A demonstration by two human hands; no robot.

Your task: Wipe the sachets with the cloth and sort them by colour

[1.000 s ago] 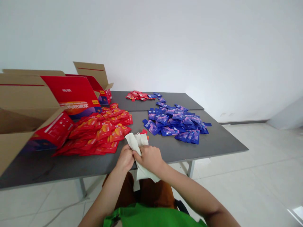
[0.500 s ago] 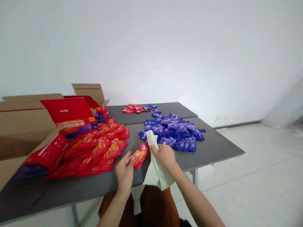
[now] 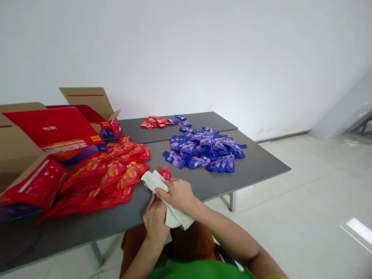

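My right hand (image 3: 180,195) is closed on a pale, folded cloth (image 3: 155,181), pressing it over a red pouch. Only the pouch's spouted-looking red end (image 3: 165,174) shows beyond the cloth; the rest is covered. Just below, my left hand (image 3: 156,217) is closed at the pouch's near end, its fingertips partly hidden by the cloth. Both hands are close together above the table's front edge. To their left lies a heap of red pouches (image 3: 112,176) with orange fruit prints. A pile of blue-purple pouches (image 3: 206,149) lies beyond them to the right.
Two open red cartons, a nearer carton (image 3: 55,135) and a farther carton (image 3: 112,128), stand on the left with flaps raised. A small group of red pouches (image 3: 155,122) lies at the back of the dark table (image 3: 261,166). Behind is a white wall (image 3: 186,54).
The cloth has moved left onto the red pouch, covering most of it. My right hand has come over beside my left. The view has shifted slightly, and a green garment now shows below.
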